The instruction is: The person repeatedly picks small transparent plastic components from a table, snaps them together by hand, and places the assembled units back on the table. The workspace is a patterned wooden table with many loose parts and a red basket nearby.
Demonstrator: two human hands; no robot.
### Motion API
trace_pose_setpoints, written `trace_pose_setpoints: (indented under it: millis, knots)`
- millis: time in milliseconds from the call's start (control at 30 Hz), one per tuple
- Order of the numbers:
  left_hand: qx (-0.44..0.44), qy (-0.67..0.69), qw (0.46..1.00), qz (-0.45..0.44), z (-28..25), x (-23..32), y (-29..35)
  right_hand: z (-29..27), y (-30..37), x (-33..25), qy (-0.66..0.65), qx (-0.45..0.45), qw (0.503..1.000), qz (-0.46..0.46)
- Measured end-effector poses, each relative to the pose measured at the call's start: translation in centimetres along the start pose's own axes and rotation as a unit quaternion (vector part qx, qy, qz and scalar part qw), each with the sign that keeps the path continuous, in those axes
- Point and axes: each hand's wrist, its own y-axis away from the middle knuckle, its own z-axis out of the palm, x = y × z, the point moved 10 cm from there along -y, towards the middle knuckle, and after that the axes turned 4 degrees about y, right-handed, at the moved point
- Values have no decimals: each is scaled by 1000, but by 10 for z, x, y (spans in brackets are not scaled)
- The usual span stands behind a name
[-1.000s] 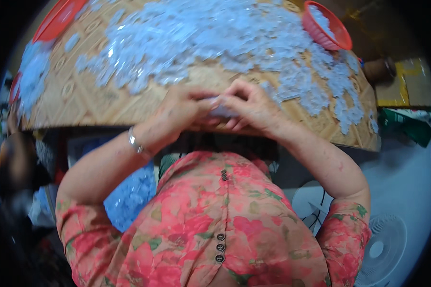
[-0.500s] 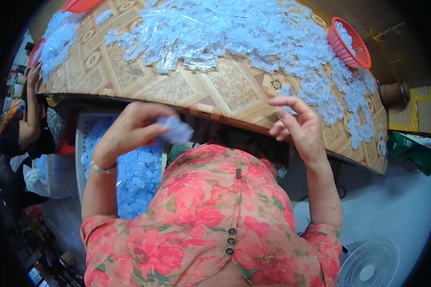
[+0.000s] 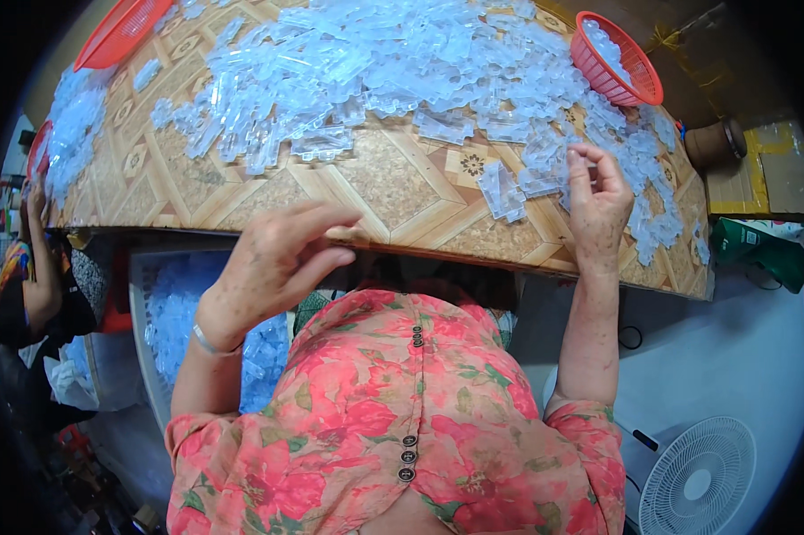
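My left hand (image 3: 273,263) is in front of the table's near edge, its fingers and thumb apart with nothing between them. Over the right part of the table, my right hand (image 3: 601,201) has its thumb and curled forefinger brought together among flat clear plastic pieces (image 3: 502,192). Whether a piece is pinched there is hard to make out. A wide heap of these bluish, see-through pieces (image 3: 384,62) covers the far and middle table. Below my left forearm, a white crate (image 3: 141,308) holds many more clear pieces (image 3: 184,308).
A red plastic basket (image 3: 647,85) with clear pieces stands at the back right, another red basket (image 3: 117,40) at the far left. The patterned table (image 3: 375,183) has its edge before me. A person's arm (image 3: 35,259) is at left. A white fan (image 3: 698,484) stands lower right.
My left hand has let go of the clear piece it held and its fingers have spread. My right hand has moved up over the table to the loose pieces, and its fingertips have closed.
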Motion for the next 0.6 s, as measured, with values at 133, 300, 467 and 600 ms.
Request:
trace_pose_setpoints:
  millis: [133, 300, 467, 600]
  knots:
    - [93, 6, 994, 60, 11, 20, -51, -12, -22, 9, 39, 4, 999, -15]
    - [136, -71, 982, 108, 22, 14, -88, -5, -32, 15, 76, -26, 997, 3]
    - [125, -127, 977, 120, 32, 13, -102, -5, -19, 16, 42, -16, 999, -27]
    - [111, -104, 982, 113, 34, 11, -101, -4, 1, -7, 76, -10, 990, -117]
